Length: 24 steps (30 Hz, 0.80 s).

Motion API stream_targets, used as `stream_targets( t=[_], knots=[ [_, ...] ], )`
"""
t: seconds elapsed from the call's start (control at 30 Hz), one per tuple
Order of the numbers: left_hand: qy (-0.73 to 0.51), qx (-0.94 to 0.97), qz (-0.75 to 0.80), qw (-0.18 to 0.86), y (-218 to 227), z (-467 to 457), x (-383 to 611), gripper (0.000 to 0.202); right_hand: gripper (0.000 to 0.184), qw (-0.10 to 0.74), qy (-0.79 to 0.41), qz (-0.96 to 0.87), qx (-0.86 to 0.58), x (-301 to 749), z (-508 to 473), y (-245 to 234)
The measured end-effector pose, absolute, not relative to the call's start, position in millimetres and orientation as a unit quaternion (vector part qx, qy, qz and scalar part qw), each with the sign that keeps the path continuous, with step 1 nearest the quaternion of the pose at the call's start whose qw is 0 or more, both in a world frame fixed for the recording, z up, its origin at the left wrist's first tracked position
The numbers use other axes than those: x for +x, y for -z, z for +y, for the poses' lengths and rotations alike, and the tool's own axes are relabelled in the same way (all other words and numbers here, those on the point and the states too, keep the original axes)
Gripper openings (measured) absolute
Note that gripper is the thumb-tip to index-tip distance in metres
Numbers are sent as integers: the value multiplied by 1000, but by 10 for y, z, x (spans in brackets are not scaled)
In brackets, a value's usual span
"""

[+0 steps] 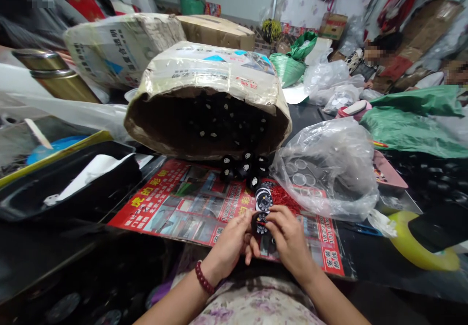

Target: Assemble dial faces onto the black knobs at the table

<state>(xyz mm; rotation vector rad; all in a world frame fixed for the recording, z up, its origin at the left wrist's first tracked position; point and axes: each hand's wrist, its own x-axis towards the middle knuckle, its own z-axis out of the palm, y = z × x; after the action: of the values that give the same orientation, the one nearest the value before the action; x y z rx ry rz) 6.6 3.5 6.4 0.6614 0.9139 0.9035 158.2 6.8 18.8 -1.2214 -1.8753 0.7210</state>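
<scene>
My left hand grips a small round black dial with white markings and a bit of red on its face. From the other side, my right hand has its fingertips closed together at the dial's right edge and face; whether a tiny part is also pinched there is hidden. Just beyond lie similar dials with white rims. Several round black pieces with white spots spill from an open, worn sack-like carton. Right of the dials is a heap of small red pieces.
A printed red board lies under the work. On the right are a clear plastic bag with clear discs, a yellow tape roll and green sacking. A black tray and a flask stand left. Other people sit further back.
</scene>
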Motion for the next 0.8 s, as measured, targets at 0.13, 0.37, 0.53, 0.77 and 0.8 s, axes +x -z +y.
stream_targets(
  t=[0.13,0.37,0.53,0.77,0.8],
  knots=[
    [-405,417,464,669,1,-19,121,49,20,310,-217,-803,-460,1501,45,-183],
    [-415,272,432,753,39,-30,178,47,20,363,-202,-784,-462,1506,31,-156],
    [-434,296,491,695,49,15,96,54,16,375,-77,-727,-570,2185,509,-331],
    [-504,362,518,588,-36,61,23,23,6,261,-62,-729,-630,2798,957,-71],
    [-499,354,519,598,-65,60,12,22,9,263,-70,-729,-628,2782,943,-44]
  ],
)
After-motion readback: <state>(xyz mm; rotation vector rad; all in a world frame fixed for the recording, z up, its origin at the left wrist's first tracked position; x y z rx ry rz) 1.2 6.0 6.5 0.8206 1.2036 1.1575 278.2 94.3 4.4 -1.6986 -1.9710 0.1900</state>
